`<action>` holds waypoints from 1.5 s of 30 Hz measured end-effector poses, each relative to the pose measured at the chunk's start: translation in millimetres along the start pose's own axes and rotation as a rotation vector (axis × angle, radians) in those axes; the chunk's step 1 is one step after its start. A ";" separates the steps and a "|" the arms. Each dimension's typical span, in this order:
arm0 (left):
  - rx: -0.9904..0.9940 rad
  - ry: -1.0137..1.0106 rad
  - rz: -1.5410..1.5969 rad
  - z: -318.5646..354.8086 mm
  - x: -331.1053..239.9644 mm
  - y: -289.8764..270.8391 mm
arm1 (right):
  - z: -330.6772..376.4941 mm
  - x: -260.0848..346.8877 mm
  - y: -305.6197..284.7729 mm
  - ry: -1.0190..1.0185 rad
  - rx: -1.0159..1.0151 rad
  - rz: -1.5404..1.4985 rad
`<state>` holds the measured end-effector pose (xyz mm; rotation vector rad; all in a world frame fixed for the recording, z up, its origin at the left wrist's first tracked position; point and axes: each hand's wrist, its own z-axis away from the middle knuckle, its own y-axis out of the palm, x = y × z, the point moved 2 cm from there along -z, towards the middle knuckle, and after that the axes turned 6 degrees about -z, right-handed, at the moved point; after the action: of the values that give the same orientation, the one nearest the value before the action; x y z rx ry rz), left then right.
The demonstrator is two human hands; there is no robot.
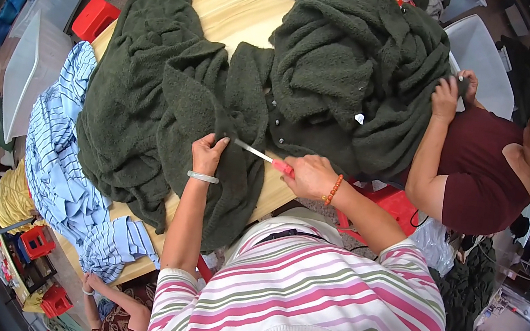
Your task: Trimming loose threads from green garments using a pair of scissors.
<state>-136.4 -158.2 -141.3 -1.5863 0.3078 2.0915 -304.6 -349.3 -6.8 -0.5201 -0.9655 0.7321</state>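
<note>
My left hand [207, 154], with a pale bangle at the wrist, pinches the edge of a dark green fleecy garment [188, 88] spread over the table. In my right hand [314, 176], which wears an orange bead bracelet, is a slim tool with a red handle and a thin pale shaft [255, 151]. The tool's tip points left and meets the green cloth beside my left fingertips; its exact kind is too small to make out. Another dark green heap of fleecy cloth [347, 49] with small round buttons lies just beyond, to the right.
A co-worker in a maroon top [480, 160] handles the right heap's edge. Blue striped cloth [66, 146] hangs over the wooden table's [245, 12] left side, near another person's hands [89, 282]. Pale plastic bins [487, 57] and red stools [95, 19] stand around.
</note>
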 end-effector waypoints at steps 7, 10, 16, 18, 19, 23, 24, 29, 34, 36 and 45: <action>0.051 -0.313 0.285 56.5 -14.7 -12.4 | 16.6 -14.4 4.0 0.026 -0.098 -0.068; 0.075 -0.219 0.208 73.3 16.0 -20.1 | 21.6 -12.7 11.1 -0.015 -0.075 -0.041; -0.014 -0.021 0.094 75.9 16.0 -2.3 | 28.6 9.9 25.1 -0.041 0.087 0.115; -0.011 -0.005 0.086 77.5 19.1 -2.9 | 32.5 14.3 29.4 -0.085 0.156 0.124; -0.007 0.006 0.074 77.9 21.6 -4.1 | 33.4 14.8 28.7 -0.100 0.175 0.117; -0.019 -0.009 0.105 80.0 35.0 -19.0 | 36.2 13.3 21.8 -0.051 0.057 0.127; -0.019 -0.023 0.122 79.1 35.4 -22.2 | 36.7 11.9 23.4 -0.059 0.069 0.076; -0.121 -0.120 0.162 65.9 -5.7 -21.4 | 35.0 3.7 28.6 -0.119 -0.045 -0.040; -0.416 -0.086 0.265 47.9 23.1 -23.4 | 29.7 10.9 27.7 -0.121 -0.087 -0.025; -0.427 -0.137 0.362 46.0 43.4 -25.1 | 27.5 12.4 29.6 -0.141 -0.086 -0.025; -0.341 -0.153 0.724 73.0 7.0 -28.7 | 18.2 24.0 35.0 -0.177 -0.039 0.003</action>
<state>-184.2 -98.4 -122.9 -1.6418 0.5595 2.9307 -323.0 -306.9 -9.0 -0.4966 -1.1457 0.7725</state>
